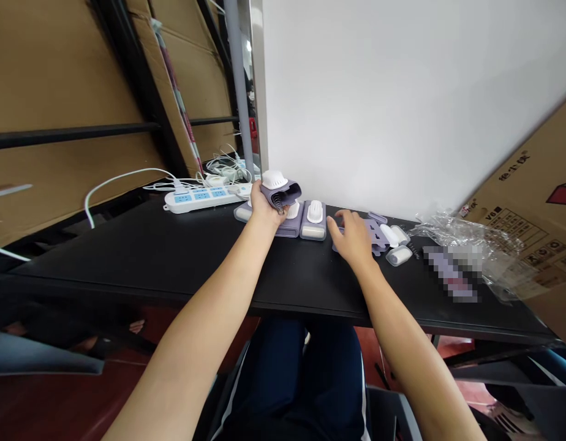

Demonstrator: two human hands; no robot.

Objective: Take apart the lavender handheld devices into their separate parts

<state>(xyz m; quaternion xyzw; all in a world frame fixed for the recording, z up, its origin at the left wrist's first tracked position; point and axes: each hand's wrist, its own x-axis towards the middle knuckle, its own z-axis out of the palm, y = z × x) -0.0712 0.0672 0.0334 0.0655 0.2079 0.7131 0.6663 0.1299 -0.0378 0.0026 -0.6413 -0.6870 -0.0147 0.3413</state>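
My left hand (261, 207) is closed around a hollow purple plastic housing (291, 192), tilted above the black table (204, 257). A white ribbed piece (274, 179) sits on top of this housing, and a dark coil spring (277, 202) shows at its lower edge. Behind and below the hand stand similar purple units, one with a white ribbed knob (315, 211). Thumb and fingers apart, my right hand (355, 237) is over loose purple parts, beside a purple piece with slots (377, 236). What lies under its palm is hidden.
Clear-covered white pieces (399, 255) and dark springs (415, 250) lie to the right. Farther right are crumpled clear plastic (471, 236) and a cardboard box (531, 202). A power strip (204, 197) with cables stands at the back left. A white panel (402, 104) borders the table behind.
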